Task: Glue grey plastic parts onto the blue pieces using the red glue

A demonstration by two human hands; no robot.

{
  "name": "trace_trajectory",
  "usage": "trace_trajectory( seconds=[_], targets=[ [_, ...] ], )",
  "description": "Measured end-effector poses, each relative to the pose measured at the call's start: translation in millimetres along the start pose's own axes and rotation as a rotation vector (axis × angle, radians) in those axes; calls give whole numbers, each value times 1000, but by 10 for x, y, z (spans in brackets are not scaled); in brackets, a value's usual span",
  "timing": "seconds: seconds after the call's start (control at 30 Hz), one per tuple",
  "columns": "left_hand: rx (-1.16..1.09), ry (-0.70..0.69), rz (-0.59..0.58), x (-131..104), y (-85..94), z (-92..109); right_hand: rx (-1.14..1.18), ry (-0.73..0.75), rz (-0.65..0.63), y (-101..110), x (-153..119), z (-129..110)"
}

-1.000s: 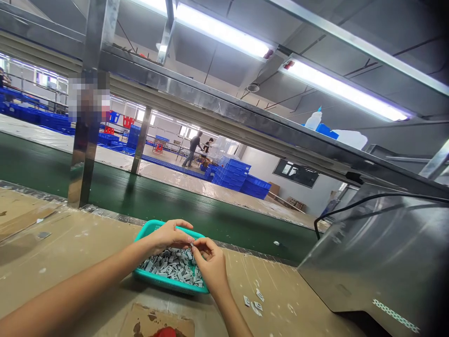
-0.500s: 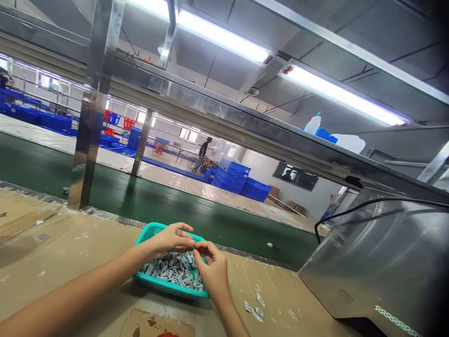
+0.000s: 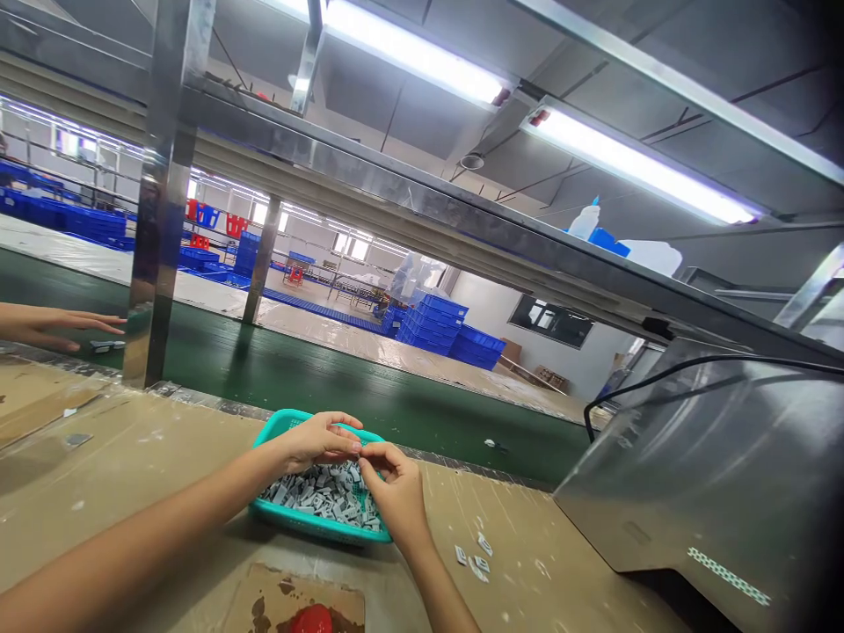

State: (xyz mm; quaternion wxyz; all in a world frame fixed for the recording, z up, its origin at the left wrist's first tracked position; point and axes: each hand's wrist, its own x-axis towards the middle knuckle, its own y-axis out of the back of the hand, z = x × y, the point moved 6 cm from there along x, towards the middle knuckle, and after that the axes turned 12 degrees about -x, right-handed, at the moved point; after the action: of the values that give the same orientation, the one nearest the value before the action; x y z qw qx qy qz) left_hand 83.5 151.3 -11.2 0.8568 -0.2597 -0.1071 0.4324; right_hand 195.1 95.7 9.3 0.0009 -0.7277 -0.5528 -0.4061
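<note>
Over a turquoise basket [image 3: 316,525], my left hand [image 3: 324,440] and my right hand [image 3: 394,479] meet at the fingertips. Each hand is pinched closed; whatever lies between the fingertips is too small to make out. Many small grey and white pieces [image 3: 323,494] fill the basket beneath my hands. On the bench to the right of my right hand lie several loose pieces [image 3: 482,563] of similar look. A brown board [image 3: 247,607] with dark stains and a red object [image 3: 312,619] is in front of the basket.
Beyond the bench runs a green conveyor belt [image 3: 316,374] with small pieces on it. Another person's hand [image 3: 62,323] reaches over the belt at the far left. A metal post [image 3: 154,220] stands left, a metal housing [image 3: 712,475] right, and a shelf [image 3: 422,207] crosses above.
Another person's hand has come in over the belt at the left. The walking person in the background is no longer visible. The view has shifted slightly; my hands keep nearly the same pose.
</note>
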Motion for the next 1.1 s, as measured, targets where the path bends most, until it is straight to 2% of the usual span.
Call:
trace_trajectory(
  seconds=[0.23,0.57,1.1],
  targets=[
    [-43,0,-8,32,36,-13,24,-36,-19,-15,8,62],
    [30,-13,-26,20,-1,33,83,-94,-50,-36,66,130],
    [42,4,-29,61,22,-47,105,-120,-87,-73,29,95]
  ],
)
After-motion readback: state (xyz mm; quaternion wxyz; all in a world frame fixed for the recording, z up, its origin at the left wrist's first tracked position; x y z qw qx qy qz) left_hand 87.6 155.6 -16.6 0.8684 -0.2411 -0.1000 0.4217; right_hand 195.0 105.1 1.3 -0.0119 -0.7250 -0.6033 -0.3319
